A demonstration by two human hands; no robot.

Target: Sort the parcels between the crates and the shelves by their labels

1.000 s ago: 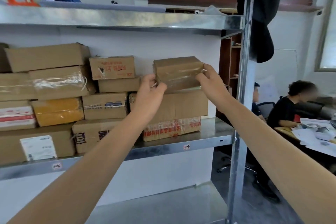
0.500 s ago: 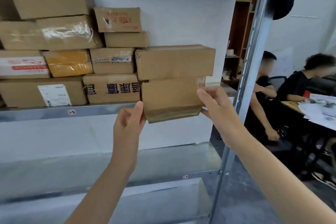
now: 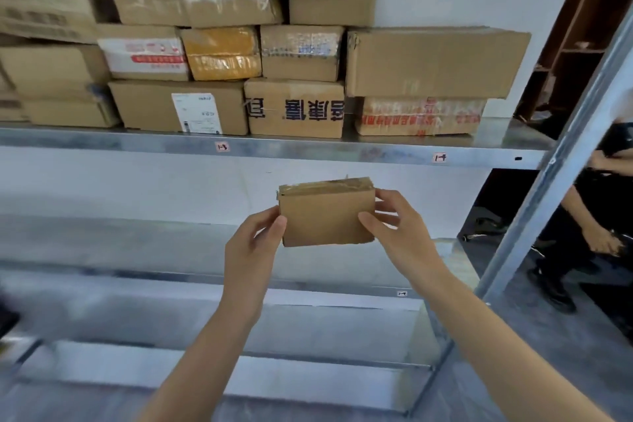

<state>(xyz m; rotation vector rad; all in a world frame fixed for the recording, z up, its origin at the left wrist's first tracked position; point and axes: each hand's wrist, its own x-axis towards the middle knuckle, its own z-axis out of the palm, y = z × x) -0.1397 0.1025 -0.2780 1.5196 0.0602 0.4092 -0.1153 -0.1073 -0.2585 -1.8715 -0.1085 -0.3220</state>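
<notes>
Below the loaded upper shelf [image 3: 308, 151], we hold a small cardboard parcel [image 3: 325, 219] in the air with both hands. Our left hand [image 3: 250, 250] grips its left edge, with the thumb lying on the front face and the fingers hidden behind. Our right hand [image 3: 400, 233] grips the right edge, the thumb pressed on the front face near the lower corner and the fingers curled round the side. The parcel stands upright with its plain brown face towards us and shiny tape along its top edge. It hangs in front of the gap above the lower shelf [image 3: 137, 250] and touches neither shelf.

On the upper shelf, stacked cartons sit side by side. At the right a large plain box [image 3: 435, 62] rests on a flatter box with red print [image 3: 421, 116]. Just left of that stands a box with dark characters [image 3: 296, 110], then a box with a white label [image 3: 178, 106]. A yellow-wrapped parcel [image 3: 222, 53] lies in the row above them. Two small tags [image 3: 222, 147] are stuck on the shelf's front edge, but we cannot read them.

Right of the metal upright [image 3: 565, 147], a person in dark clothes [image 3: 603, 216] is partly in view.
</notes>
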